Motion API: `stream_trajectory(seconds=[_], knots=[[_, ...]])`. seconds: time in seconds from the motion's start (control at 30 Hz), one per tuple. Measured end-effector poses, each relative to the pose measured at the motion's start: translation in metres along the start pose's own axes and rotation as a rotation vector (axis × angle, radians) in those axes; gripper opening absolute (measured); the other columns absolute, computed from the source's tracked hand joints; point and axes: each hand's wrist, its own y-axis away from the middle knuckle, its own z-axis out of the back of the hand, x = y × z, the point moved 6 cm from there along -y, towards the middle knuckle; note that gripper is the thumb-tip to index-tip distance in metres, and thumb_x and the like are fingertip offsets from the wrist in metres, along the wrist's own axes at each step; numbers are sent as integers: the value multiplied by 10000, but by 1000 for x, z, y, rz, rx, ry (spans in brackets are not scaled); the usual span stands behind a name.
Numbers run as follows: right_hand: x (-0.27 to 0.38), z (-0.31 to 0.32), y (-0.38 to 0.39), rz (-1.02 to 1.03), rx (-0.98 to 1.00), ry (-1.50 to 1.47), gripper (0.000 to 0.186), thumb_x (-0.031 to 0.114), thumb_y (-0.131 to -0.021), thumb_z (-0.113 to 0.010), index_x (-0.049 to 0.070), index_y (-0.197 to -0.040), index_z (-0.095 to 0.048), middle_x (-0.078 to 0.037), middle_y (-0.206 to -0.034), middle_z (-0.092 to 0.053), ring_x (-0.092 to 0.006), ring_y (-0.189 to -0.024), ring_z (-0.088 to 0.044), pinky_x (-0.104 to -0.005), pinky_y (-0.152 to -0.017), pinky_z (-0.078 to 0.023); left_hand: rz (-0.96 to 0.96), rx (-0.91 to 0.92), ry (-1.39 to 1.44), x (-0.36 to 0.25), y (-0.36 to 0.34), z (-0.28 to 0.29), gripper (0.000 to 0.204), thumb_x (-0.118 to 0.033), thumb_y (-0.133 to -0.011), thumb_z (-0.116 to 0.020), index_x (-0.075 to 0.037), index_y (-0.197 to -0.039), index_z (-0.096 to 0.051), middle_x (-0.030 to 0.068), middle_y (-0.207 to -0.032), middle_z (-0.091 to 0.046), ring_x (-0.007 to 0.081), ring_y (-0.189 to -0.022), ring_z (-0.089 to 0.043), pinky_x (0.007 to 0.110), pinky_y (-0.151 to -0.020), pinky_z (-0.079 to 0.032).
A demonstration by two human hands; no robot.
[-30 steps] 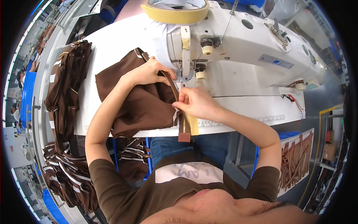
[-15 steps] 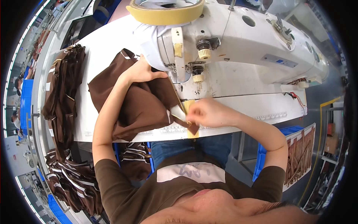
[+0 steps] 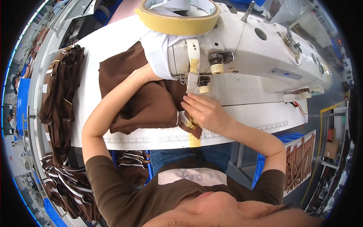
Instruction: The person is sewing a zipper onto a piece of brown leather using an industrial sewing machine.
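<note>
A brown fabric piece point(image 3: 145, 109) lies folded on the white sewing table, its upper part running under the head of a white sewing machine point(image 3: 249, 60). My left hand point(image 3: 150, 73) rests on the fabric left of the needle area; the machine head and a white cloth point(image 3: 155, 53) hide its fingers. Close to the presser area, my right hand point(image 3: 206, 111) lies with fingers stretched out, fingertips at the fabric's edge. A gold-toothed zipper point(image 3: 190, 124) hangs toward the table's front edge beside that hand, ending in a small brown tab point(image 3: 197, 132).
A yellow tape roll point(image 3: 181, 25) sits on top of the machine. Brown garment pieces point(image 3: 62, 94) are heaped along the left edge, with more point(image 3: 70, 185) below. A ruler strip point(image 3: 170, 139) runs along the table front. At right stands a blue bin point(image 3: 261, 162) beside hanging brown strips point(image 3: 298, 160).
My right hand has let go of the zipper end, moved up toward the needle and straightened its fingers. My left hand has slid farther behind the machine head. The whole view has shifted slightly.
</note>
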Motion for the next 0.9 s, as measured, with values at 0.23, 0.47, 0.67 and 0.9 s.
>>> stream_trajectory(seconds=[0.23,0.47,0.67,0.9], knots=[[11,4,3,-16,26,3,275,51,-725,-615,7,-992,-662,-129,-1062,-637,-259,-1023,-597,-349,-838,-503,100,46,-55,-56,27,3,275,-100,-792,-612,22,-1039,-604,182,-1108,-596,340,-1028,-563,381,-910,-443],[-67,58,-9,-578,-95,120,161,29,-744,-585,-20,-891,-630,-181,-878,-644,-348,-812,-612,-440,-731,-491,47,-13,68,-65,54,-52,465,-216,-837,-613,-43,-1255,-503,124,-1308,-489,265,-1277,-399,454,-1072,-303],[-92,53,-23,-410,-129,359,168,75,-759,-600,-8,-904,-611,-162,-804,-622,-355,-750,-593,-451,-676,-483,-5,3,50,-69,55,-54,492,-225,-832,-615,-63,-1281,-495,104,-1340,-473,262,-1291,-388,457,-1086,-282],[-75,38,-8,-463,-96,140,139,64,-783,-599,19,-912,-619,-130,-925,-620,-300,-873,-601,-413,-720,-499,-40,-46,46,-71,59,-55,477,-209,-836,-613,-41,-1266,-496,114,-1328,-484,260,-1272,-414,449,-1084,-289]])
